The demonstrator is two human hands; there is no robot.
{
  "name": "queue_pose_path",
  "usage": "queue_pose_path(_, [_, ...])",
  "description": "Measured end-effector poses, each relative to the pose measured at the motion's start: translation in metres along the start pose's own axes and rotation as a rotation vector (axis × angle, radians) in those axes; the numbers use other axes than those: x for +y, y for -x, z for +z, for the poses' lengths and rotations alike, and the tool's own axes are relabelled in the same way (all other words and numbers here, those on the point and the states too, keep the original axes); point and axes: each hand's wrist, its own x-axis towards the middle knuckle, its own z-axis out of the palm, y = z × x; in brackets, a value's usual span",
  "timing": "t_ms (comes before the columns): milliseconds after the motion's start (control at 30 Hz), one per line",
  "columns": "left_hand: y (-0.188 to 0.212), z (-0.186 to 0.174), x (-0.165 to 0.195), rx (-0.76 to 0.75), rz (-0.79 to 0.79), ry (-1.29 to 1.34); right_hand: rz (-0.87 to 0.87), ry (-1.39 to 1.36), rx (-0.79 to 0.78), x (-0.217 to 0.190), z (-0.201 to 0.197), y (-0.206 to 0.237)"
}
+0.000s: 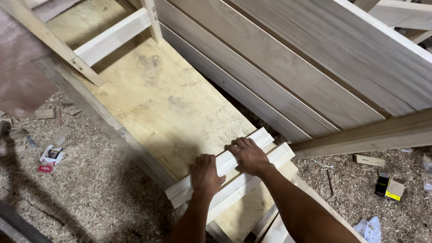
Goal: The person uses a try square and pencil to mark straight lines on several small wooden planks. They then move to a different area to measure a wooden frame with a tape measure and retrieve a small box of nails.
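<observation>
Two pale wood strips (pixel 225 166) are laid side by side on a plywood board (pixel 166 99). They are pressed down by both hands. The left hand (pixel 205 174) is laid flat over the near strip, with the fingers curled over its far edge. The right hand (pixel 249 155) is set just beside it, a little farther along the same strips, with the fingers bent over the top strip. Both strips are touched by this hand. Nothing is lifted; the strips are held against the board by the two hands.

Past the fingertips, the bare board is seen, worn and scratched. Beyond the right hand, long grey planks (pixel 292 76) are leaned in a slanted row. Under both wrists, the floor is covered in sawdust (pixel 99 193). Well off to the side of the right arm, a small black and yellow box (pixel 389 187) is seen on the sawdust. Far off to the side of the left hand, a scrap of paper (pixel 51 156) is lying.
</observation>
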Motion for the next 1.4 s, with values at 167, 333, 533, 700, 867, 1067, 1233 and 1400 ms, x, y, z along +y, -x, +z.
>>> queue_pose_path(167, [-0.004, 0.005, 0.017, -0.012, 0.05, 0.048, 0.041, -0.029, 0.025, 0.021, 0.011, 0.006])
queue_pose_path(333, [-0.007, 0.01, 0.019, -0.045, 0.07, 0.061, 0.123, -0.041, -0.063, 0.026, 0.01, 0.003])
queue_pose_path(533, [-0.01, 0.019, 0.015, -0.035, 0.106, 0.076, 0.172, -0.029, -0.126, 0.023, 0.006, -0.004])
queue_pose_path(700, [-0.011, 0.026, 0.005, 0.007, 0.16, 0.176, 0.168, -0.01, -0.114, 0.027, 0.016, -0.001])
queue_pose_path(867, [-0.009, 0.021, 0.004, -0.011, 0.127, 0.243, 0.175, -0.055, -0.097, 0.027, 0.019, 0.006])
queue_pose_path(1067, [-0.005, -0.016, 0.003, -0.236, 0.169, 0.568, 0.163, -0.057, -0.085, 0.016, 0.015, 0.018])
queue_pose_path(1233, [0.01, -0.03, 0.014, -0.265, 0.181, 0.542, 0.178, -0.05, -0.082, 0.009, 0.015, 0.031])
queue_pose_path(1400, [0.015, -0.025, 0.02, -0.175, 0.21, 0.417, 0.226, -0.14, 0.026, -0.002, 0.012, 0.05])
